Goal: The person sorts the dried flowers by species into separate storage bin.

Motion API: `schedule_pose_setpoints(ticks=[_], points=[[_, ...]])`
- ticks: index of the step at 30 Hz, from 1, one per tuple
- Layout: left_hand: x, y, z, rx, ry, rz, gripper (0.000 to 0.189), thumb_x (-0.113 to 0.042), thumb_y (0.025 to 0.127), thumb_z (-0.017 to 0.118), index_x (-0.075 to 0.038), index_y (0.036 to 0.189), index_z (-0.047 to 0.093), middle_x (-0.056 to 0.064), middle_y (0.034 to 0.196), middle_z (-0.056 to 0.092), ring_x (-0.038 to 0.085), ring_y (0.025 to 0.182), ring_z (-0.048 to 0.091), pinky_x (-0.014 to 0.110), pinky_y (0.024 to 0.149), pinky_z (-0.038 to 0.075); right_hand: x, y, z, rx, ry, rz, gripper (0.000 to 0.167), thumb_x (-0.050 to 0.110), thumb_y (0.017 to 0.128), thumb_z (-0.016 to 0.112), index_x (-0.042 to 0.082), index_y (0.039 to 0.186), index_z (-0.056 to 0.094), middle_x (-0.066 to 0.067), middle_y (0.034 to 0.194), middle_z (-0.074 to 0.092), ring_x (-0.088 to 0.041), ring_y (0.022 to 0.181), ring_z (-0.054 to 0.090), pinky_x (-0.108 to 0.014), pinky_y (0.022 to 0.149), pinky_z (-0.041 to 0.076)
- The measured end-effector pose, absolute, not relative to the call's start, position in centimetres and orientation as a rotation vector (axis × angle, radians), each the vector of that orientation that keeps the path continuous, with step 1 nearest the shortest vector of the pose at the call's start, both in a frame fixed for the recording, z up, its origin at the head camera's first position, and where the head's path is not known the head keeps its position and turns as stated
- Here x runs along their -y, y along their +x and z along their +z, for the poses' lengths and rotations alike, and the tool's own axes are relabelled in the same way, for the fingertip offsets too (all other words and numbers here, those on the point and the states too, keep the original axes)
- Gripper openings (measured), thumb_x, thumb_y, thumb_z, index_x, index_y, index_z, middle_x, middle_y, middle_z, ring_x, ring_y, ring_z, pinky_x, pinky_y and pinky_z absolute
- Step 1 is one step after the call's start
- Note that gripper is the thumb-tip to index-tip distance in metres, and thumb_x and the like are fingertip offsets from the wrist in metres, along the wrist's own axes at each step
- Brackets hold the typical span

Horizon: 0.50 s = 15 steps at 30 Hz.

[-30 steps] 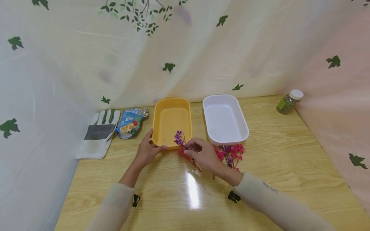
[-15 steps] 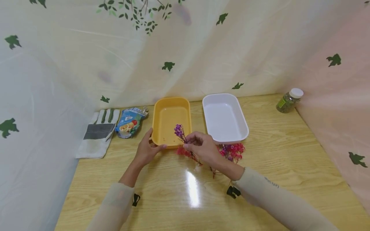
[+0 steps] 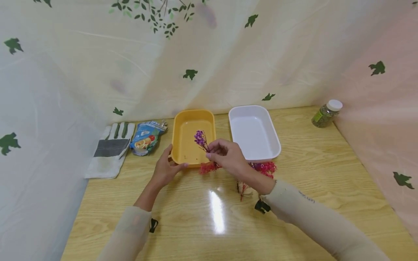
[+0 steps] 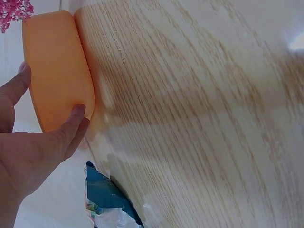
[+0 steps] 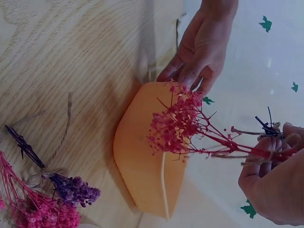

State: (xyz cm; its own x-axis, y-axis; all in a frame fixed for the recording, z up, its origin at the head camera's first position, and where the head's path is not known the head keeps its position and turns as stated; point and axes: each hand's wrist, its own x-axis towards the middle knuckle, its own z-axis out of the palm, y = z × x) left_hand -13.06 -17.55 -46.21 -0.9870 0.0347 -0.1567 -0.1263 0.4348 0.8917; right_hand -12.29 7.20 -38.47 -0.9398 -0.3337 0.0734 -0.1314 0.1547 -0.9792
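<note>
My left hand [image 3: 166, 169] grips the near left corner of a yellow plastic tray [image 3: 194, 136], thumb at the rim and fingers against its outer side. The left wrist view shows that hand [image 4: 38, 149] on the tray's wall [image 4: 59, 66]. Above the tray's near right corner, my right hand [image 3: 228, 158] pinches dried flowers tied with twine. Their purple heads [image 3: 200, 139] point over the tray, while pink ones [image 3: 207, 168] hang below the hand outside its near edge. More dried flowers, pink [image 5: 47, 216] and purple [image 5: 76, 190], lie on the table, partly hidden by my right arm in the head view.
A white tray [image 3: 254, 134] stands right of the yellow one. On the left lie a blue food pouch [image 3: 145, 137] with a metal clip and a white and grey work glove [image 3: 111, 150]. A white-capped jar [image 3: 326, 114] is at the far right. Cloth walls surround the table.
My right hand has risen forward and slightly left with the flowers, bringing the purple heads farther over the yellow tray. The left hand keeps its grip on the tray's corner.
</note>
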Motion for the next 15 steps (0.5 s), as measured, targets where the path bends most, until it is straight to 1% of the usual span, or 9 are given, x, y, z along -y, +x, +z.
schedule_pose_setpoints(ticks=[4,7,12,15], points=[[17.55,-13.06,-46.06,-2.533,-0.077,1.59,0.092,-0.012,0.085,0.075,-0.01,0.155,0.015,0.014,0.152,0.031,0.033,0.127,0.048,0.038,0.095,0.051,-7.27,-12.15,-38.33,-2.293,-0.46,-1.856,0.012,0.01,0.088,0.07,0.006,0.099,0.066,-0.006,0.088,0.066,-0.02,0.08,0.061,-0.026,0.061,0.053],[17.54,-13.02,-45.94,-2.538,-0.083,1.579,0.092,-0.013,0.084,0.075,-0.011,0.155,0.016,0.013,0.152,0.031,0.032,0.127,0.048,0.038,0.095,0.051,-7.31,-12.06,-38.39,-2.311,-0.472,-1.846,0.012,0.009,0.088,0.07,0.005,0.098,0.066,-0.007,0.088,0.066,-0.02,0.08,0.061,-0.026,0.061,0.053],[17.54,-12.97,-45.83,-2.545,-0.077,1.561,0.093,-0.014,0.084,0.075,-0.009,0.155,0.014,0.015,0.154,0.029,0.034,0.128,0.047,0.039,0.095,0.051,-7.4,-11.93,-38.47,-2.324,-0.484,-1.863,0.013,0.009,0.088,0.07,0.003,0.099,0.066,-0.008,0.088,0.066,-0.02,0.08,0.061,-0.024,0.059,0.051],[17.55,-12.95,-45.81,-2.546,-0.088,1.545,0.093,-0.017,0.084,0.075,-0.009,0.155,0.014,0.014,0.154,0.028,0.033,0.128,0.046,0.039,0.095,0.051,-7.44,-11.79,-38.37,-2.321,-0.49,-1.88,0.012,0.007,0.09,0.068,0.002,0.1,0.065,-0.009,0.088,0.065,-0.02,0.079,0.06,-0.024,0.058,0.052]])
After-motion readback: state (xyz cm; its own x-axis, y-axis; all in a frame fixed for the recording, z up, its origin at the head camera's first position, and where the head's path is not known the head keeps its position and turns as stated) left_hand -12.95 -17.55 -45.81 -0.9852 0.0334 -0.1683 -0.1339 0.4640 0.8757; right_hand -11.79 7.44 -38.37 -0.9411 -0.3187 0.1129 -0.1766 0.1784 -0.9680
